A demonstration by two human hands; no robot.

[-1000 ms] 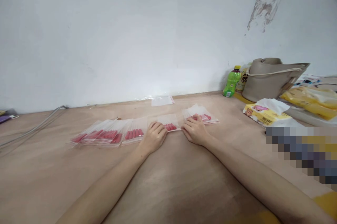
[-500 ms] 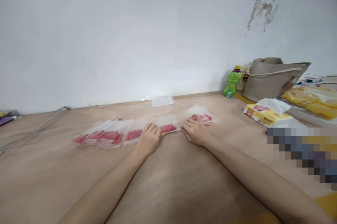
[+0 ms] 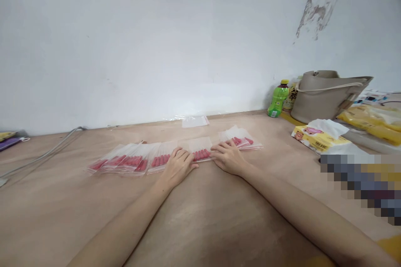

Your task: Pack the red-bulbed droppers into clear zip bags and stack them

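Observation:
A clear zip bag (image 3: 200, 143) with several red finger-length pieces (image 3: 201, 155) in a row lies flat between my hands. My left hand (image 3: 179, 166) rests at its left side, fingers bent downward and the thumb sticking out to the right. At the bag's right edge lies my right hand (image 3: 228, 158), fingers stretched out and touching it. Another filled bag (image 3: 163, 156) is just left of my left hand. Farther left, several filled bags (image 3: 125, 160) overlap in a spread. Behind my right hand sits a stack of filled bags (image 3: 246, 139).
A flat whitish zip bag (image 3: 194, 122) lies near the wall. At the right are a green bottle (image 3: 278, 99), a beige bag (image 3: 322, 97), a yellow tissue box (image 3: 319, 138) and yellow packages (image 3: 372, 120). A grey cable (image 3: 46, 154) runs along the left over brown paper (image 3: 200, 225).
My right hand has shifted left from the right stack to the middle bag's edge, its fingers stretching out. My left thumb has moved away from the bag. The camera view has shifted slightly.

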